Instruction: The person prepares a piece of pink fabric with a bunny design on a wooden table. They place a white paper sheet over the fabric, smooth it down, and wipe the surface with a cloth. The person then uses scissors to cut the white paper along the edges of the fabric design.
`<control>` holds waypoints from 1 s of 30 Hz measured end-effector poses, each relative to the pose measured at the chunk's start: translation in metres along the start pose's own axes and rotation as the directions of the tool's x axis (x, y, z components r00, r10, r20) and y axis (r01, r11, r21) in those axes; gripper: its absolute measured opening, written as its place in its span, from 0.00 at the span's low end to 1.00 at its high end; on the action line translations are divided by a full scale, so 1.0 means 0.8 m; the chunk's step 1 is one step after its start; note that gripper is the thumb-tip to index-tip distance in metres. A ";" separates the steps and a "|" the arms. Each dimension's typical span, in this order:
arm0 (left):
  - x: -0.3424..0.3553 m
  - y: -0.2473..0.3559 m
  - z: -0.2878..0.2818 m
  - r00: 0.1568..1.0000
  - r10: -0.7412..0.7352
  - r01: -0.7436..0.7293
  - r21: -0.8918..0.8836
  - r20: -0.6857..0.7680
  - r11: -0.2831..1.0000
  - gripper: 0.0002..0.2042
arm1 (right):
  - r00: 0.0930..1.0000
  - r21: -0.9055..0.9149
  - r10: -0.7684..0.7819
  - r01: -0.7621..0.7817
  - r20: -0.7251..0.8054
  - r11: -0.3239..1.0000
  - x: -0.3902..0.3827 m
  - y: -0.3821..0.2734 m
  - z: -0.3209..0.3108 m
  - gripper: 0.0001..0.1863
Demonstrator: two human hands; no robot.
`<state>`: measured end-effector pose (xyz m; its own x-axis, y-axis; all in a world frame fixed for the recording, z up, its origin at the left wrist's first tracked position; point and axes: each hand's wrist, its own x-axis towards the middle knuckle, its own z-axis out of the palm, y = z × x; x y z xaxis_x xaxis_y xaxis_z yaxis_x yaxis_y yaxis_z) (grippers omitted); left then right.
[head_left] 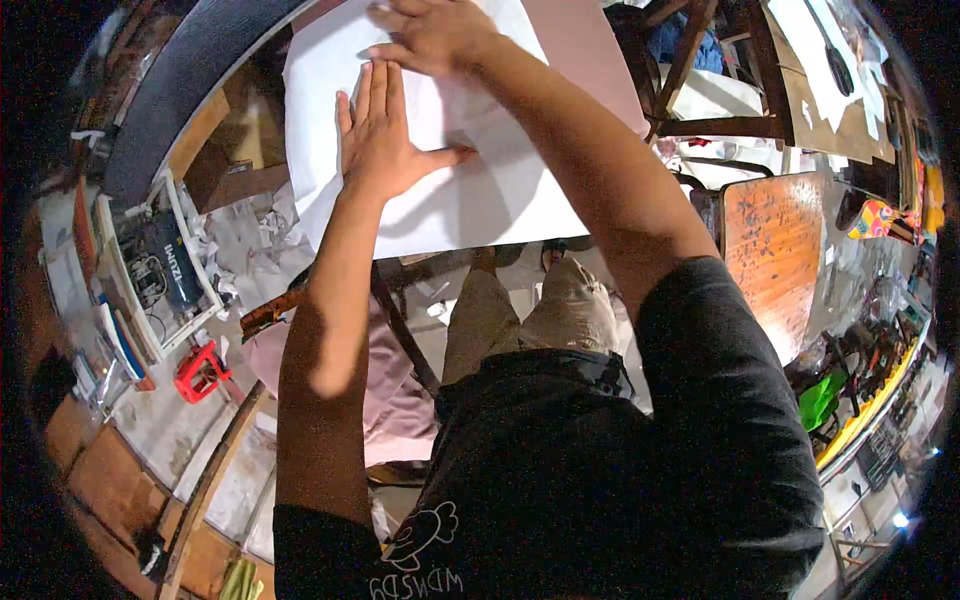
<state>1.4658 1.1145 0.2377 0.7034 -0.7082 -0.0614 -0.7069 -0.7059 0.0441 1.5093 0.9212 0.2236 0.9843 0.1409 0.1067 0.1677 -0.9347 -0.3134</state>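
A large white sheet is spread at the top centre, in front of the person, partly over a pink cloth that is seen along its right side. The left hand is laid palm down on the sheet, its grip opened wide, thumb stretched to the right, nothing grasped. Just beyond its fingertips, the right hand, slightly blurred, is also placed on the sheet, its grip loose with fingers extended and nothing visibly held. Below, beige trousers and a black shirt are seen. A red plastic object is seen to the left, a worn wooden panel to the right.
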 end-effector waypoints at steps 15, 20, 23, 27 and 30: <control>-0.003 0.007 -0.011 0.997 0.016 -0.026 -0.133 -0.077 0.991 0.73 | 0.923 -0.159 -0.005 -0.061 -0.385 0.985 -0.122 -0.023 -0.018 0.34; -0.002 0.004 -0.006 0.998 0.017 -0.025 -0.117 -0.066 0.993 0.73 | 0.957 -0.061 0.110 -0.131 -0.269 0.990 -0.171 -0.047 -0.007 0.35; -0.003 0.005 -0.010 0.998 0.011 -0.019 -0.126 -0.060 0.992 0.74 | 0.962 -0.067 0.118 -0.139 -0.248 0.988 -0.171 -0.044 -0.015 0.37; -0.005 0.008 -0.016 0.998 -0.009 0.001 -0.123 -0.063 0.992 0.73 | 0.967 -0.068 0.140 -0.158 -0.215 0.985 -0.188 -0.042 -0.020 0.40; -0.003 0.007 -0.022 1.000 -0.013 0.010 -0.121 -0.022 0.993 0.75 | 0.968 -0.052 0.136 -0.150 -0.208 0.987 -0.215 -0.045 -0.019 0.41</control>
<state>1.4617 1.1124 0.2558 0.7140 -0.6990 -0.0396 -0.6855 -0.7095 0.1636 1.3332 0.9259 0.2312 0.9645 -0.0591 0.2573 0.0149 -0.9608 -0.2767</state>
